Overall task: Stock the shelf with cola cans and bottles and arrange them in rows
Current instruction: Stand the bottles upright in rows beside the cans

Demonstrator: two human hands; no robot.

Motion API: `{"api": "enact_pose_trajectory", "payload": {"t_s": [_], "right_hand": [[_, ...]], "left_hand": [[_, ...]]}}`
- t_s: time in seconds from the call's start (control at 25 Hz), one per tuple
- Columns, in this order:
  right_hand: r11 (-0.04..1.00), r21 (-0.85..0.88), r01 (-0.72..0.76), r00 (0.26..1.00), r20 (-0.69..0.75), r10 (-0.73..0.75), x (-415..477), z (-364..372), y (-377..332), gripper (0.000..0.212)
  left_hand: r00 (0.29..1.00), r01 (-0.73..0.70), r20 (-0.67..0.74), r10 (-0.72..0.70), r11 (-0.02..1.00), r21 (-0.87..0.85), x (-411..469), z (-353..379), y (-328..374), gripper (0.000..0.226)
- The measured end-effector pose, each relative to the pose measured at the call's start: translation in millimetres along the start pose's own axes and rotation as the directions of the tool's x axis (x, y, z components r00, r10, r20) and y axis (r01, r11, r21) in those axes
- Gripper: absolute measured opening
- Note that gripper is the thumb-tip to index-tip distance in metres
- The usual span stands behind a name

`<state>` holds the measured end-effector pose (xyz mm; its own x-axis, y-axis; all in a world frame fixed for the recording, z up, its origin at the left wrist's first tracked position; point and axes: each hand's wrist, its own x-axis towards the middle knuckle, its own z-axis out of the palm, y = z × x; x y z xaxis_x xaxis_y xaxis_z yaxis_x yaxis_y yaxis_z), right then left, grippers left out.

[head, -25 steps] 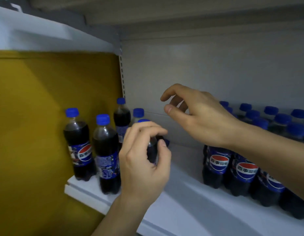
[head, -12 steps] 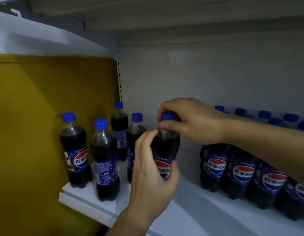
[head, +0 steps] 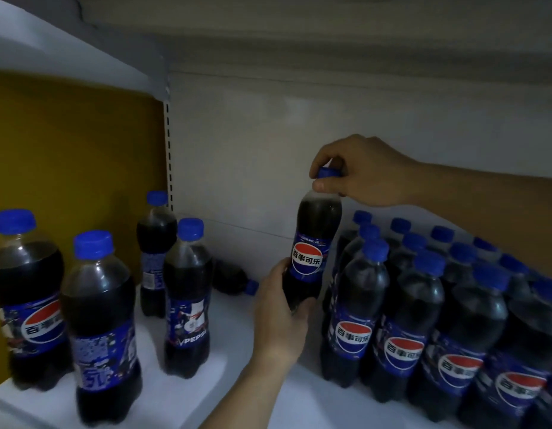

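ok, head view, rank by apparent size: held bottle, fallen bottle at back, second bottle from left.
1. Second bottle from left: largest, but nearest the camera.
2. Held bottle.
3. Fallen bottle: smallest, but farthest and partly hidden.
True sizes unclear.

Dim and underexposed throughout, with a cool grey cast. Lit weakly from the front: brightest on the white shelf board [head: 231, 351], murky under the upper shelf [head: 299, 32]. Softly shadowed behind the left bottles [head: 98, 305] on the yellow panel [head: 67, 150]. Faintly glinting on the held bottle [head: 318, 218]. Smeared and grainy in fine detail, softest at lower left. Bowed toward the edges by wide-angle distortion.
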<state>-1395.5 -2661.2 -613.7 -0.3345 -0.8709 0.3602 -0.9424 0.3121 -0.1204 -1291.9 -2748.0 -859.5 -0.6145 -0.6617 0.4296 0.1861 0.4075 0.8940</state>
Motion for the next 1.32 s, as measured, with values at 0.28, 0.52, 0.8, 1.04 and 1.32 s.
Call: {"api": "enact_pose_trajectory", "payload": {"t_s": [0.28, 0.52, 0.8, 1.04, 1.32], "right_hand": [[0.994, -0.107, -0.013, 0.996, 0.083, 0.022, 33.6, 34.3, 41.7, 0.024], [0.986, -0.166, 0.014, 0.991, 0.134, 0.009, 40.8, 42.3, 62.0, 0.028], [0.973, -0.227, 0.038, 0.970, 0.241, 0.019, 31.1, 48.7, 53.8, 0.033], [0.976, -0.205, 0.078, 0.977, 0.210, -0.034, 19.0, 30.0, 4.5, 0.026], [0.989, -0.147, -0.006, 0.977, 0.211, 0.037, 23.8, 66.1, -41.2, 0.029]], "left_hand": [[0.998, 0.035, -0.039, -0.039, 0.994, -0.104, 29.1, 43.0, -41.4, 0.082], [0.998, 0.016, -0.055, -0.017, 1.000, -0.013, 34.6, 58.1, -67.2, 0.072], [0.997, 0.080, -0.005, -0.080, 0.990, 0.118, 33.7, 51.0, -72.4, 0.064], [0.995, 0.098, 0.019, -0.102, 0.981, 0.169, 33.6, 49.3, -66.4, 0.065], [0.991, 0.067, 0.091, -0.099, 0.952, 0.299, 13.2, 13.2, -51.1, 0.088]]}}
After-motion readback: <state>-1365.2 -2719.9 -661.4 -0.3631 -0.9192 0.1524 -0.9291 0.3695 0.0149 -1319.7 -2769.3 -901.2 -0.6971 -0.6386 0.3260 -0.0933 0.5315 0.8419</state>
